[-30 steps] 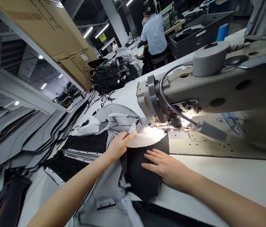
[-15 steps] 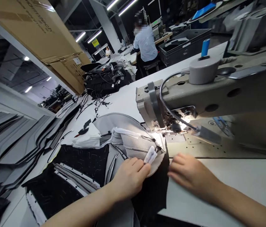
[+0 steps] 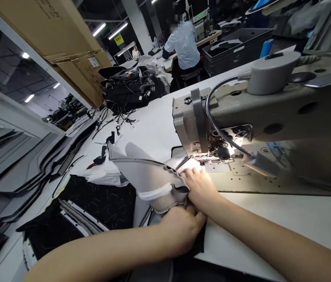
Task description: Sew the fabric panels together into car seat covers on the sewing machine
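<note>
A grey sewn fabric piece with dark piping and a white strip stands partly raised beside the sewing machine. My left hand is closed around its lower near edge, the fingertips mostly hidden. Just above it, my right hand grips the fabric's right edge, its fingers bent over it close to the lit presser foot. Part of the fabric under my hands cannot be seen. Black fabric with loose pale threads lies to the left, beneath my left forearm.
Stacked grey panels fill the left side. White cloth and black scraps lie behind the work. Farther back are a heap of dark fabric parts, a cardboard box, a grey crate and a seated person.
My right hand has moved left from the tabletop onto the fabric. My left hand has shifted right and slightly down. The fabric has been lifted and folded over near the presser foot.
</note>
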`<state>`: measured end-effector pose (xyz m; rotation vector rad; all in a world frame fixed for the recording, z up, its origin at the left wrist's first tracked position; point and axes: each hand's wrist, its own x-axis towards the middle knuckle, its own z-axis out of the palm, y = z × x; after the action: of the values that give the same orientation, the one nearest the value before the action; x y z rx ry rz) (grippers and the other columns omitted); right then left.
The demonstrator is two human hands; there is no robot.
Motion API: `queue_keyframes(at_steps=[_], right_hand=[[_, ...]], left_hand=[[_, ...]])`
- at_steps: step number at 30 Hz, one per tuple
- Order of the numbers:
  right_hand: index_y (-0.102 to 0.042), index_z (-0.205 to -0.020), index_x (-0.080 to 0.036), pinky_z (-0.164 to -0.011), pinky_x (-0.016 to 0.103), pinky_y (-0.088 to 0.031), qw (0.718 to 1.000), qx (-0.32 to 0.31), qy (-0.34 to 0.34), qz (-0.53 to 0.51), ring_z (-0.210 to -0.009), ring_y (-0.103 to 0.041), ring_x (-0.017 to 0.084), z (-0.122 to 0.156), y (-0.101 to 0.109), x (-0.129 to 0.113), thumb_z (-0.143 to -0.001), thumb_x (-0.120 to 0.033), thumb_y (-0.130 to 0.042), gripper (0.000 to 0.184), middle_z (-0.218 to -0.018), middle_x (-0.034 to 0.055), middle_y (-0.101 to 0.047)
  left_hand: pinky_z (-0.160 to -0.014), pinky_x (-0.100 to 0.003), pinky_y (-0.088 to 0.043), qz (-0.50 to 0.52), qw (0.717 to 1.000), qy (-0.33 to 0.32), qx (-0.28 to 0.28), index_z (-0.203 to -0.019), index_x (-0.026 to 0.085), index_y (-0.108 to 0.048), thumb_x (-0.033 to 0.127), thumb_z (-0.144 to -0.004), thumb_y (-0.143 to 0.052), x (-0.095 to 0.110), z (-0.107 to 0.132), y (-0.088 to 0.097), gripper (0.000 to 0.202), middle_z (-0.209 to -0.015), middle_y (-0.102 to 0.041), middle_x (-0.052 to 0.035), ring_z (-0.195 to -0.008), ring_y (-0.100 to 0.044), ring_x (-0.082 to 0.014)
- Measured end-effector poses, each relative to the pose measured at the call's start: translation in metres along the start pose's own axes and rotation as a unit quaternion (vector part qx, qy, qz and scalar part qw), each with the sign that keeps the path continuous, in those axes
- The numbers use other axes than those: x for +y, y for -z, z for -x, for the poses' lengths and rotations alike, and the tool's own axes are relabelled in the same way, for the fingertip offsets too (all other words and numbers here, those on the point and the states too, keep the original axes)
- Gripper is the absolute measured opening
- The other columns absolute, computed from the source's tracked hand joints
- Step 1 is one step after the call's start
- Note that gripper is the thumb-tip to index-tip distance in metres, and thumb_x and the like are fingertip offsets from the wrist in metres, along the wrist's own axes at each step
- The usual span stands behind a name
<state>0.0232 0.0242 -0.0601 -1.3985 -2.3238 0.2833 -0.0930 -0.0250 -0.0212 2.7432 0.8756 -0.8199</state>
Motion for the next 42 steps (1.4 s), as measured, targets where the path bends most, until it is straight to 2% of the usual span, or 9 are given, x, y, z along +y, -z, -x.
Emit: queue_keyframes(at_steps=[3,5,8,11,15,26,32,36,42], right_hand=[[-0.063,-0.077,-0.013,-0.060,0.035,-0.043,0.998,0.008,-0.014,0.052,-0.073,-0.056,0.025,0.042,0.016,0.011,-0.075,-0.001,-0.050,0.018,-0.075,0.0126,-0.060],[-0.063,-0.078,-0.017,-0.057,0.032,-0.043,0.996,0.049,0.048,0.049,-0.065,-0.054,0.020,0.072,0.020,0.011,-0.078,-0.004,-0.049,0.019,-0.070,0.0069,-0.058],[-0.065,-0.093,-0.017,-0.074,0.032,-0.048,0.980,0.125,0.153,-0.004,-0.084,-0.059,0.020,0.106,0.008,-0.002,-0.085,-0.010,-0.048,0.019,-0.087,0.0073,-0.064],[-0.065,-0.100,-0.014,-0.091,0.040,-0.045,0.963,0.175,0.202,-0.015,-0.107,-0.055,0.028,0.122,-0.017,-0.019,-0.086,-0.016,-0.052,0.020,-0.104,0.0105,-0.066],[-0.066,-0.102,-0.012,-0.091,0.042,-0.048,0.962,0.184,0.203,0.012,-0.111,-0.054,0.030,0.121,-0.033,-0.024,-0.084,-0.016,-0.053,0.023,-0.106,0.0122,-0.066],[-0.068,-0.101,-0.013,-0.092,0.045,-0.047,0.965,0.174,0.196,0.028,-0.113,-0.052,0.034,0.110,-0.029,-0.017,-0.079,-0.018,-0.051,0.028,-0.112,0.0140,-0.064],[-0.069,-0.096,-0.008,-0.100,0.055,-0.038,0.973,0.092,0.211,0.028,-0.115,-0.049,0.038,0.105,-0.035,-0.013,-0.076,-0.021,-0.054,0.028,-0.111,0.0190,-0.062],[-0.068,-0.099,-0.007,-0.105,0.056,-0.031,0.975,0.071,0.207,0.047,-0.116,-0.048,0.037,0.099,-0.033,-0.004,-0.078,-0.017,-0.055,0.027,-0.105,0.0179,-0.064],[-0.066,-0.103,-0.004,-0.102,0.053,-0.035,0.976,0.108,0.182,0.055,-0.120,-0.043,0.038,0.089,-0.020,0.004,-0.073,-0.015,-0.057,0.033,-0.109,0.0197,-0.062]], left_hand=[[-0.055,-0.030,-0.048,0.080,0.996,0.034,-0.017,-0.130,0.007,-0.033,0.021,-0.074,-0.053,-0.016,0.000,0.018,0.061,-0.087,-0.067,-0.0101,-0.072,-0.064,-0.0247],[-0.055,-0.028,-0.047,0.136,0.989,0.051,-0.015,-0.135,0.009,-0.030,0.022,-0.078,-0.049,-0.026,0.000,0.026,0.061,-0.084,-0.068,-0.0084,-0.071,-0.064,-0.0233],[-0.057,-0.024,-0.047,0.211,0.976,0.046,-0.002,-0.139,0.012,-0.031,0.021,-0.081,-0.044,-0.034,0.001,0.030,0.060,-0.083,-0.069,-0.0067,-0.070,-0.065,-0.0196],[-0.060,-0.022,-0.047,0.251,0.968,0.028,0.012,-0.135,0.014,-0.040,0.020,-0.082,-0.043,-0.035,0.003,0.028,0.053,-0.088,-0.069,-0.0066,-0.069,-0.064,-0.0166],[-0.069,-0.025,-0.049,0.226,0.973,0.043,0.018,-0.128,0.018,-0.048,0.019,-0.084,-0.043,-0.032,0.001,0.024,0.045,-0.095,-0.069,-0.0073,-0.079,-0.066,-0.0184],[-0.071,-0.031,-0.050,0.148,0.981,0.106,0.069,-0.117,0.023,-0.057,0.018,-0.082,-0.042,-0.042,-0.030,0.036,0.038,-0.100,-0.069,-0.0053,-0.088,-0.065,-0.0228],[-0.067,-0.029,-0.048,0.104,0.983,0.113,0.104,-0.090,0.021,-0.063,0.013,-0.081,-0.040,-0.040,-0.046,0.042,0.026,-0.089,-0.069,-0.0042,-0.083,-0.064,-0.0214],[-0.067,-0.030,-0.049,0.053,0.984,0.124,0.120,-0.096,0.020,-0.062,0.011,-0.083,-0.040,-0.037,-0.058,0.042,0.026,-0.089,-0.068,-0.0048,-0.080,-0.064,-0.0220],[-0.067,-0.033,-0.050,-0.030,0.982,0.093,0.164,-0.104,0.012,-0.057,0.014,-0.088,-0.041,-0.039,-0.075,0.033,0.023,-0.095,-0.065,-0.0093,-0.081,-0.063,-0.0232]])
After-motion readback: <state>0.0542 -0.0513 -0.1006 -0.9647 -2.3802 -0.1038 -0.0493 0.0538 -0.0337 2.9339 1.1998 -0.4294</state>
